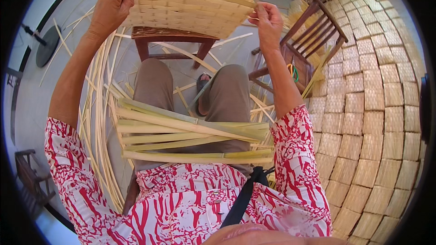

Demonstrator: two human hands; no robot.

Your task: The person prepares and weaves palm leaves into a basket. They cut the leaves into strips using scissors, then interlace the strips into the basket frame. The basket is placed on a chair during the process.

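Note:
A woven bamboo panel stands tilted over a small wooden stool before my knees, its upper part cut off by the picture's top. At its right edge my right hand pinches a strip or the rim between thumb and fingers. My left hand is at the panel's left side, index finger and thumb apart, the finger reaching over the weave; whether it grips a strip is not clear. Across my lap lie several split bamboo strips, green and pale.
Stacks of woven bamboo pieces fill the right side. A wooden chair with green-handled scissors on its seat stands at the right. Long loose strips cover the floor at the left, near a round black base.

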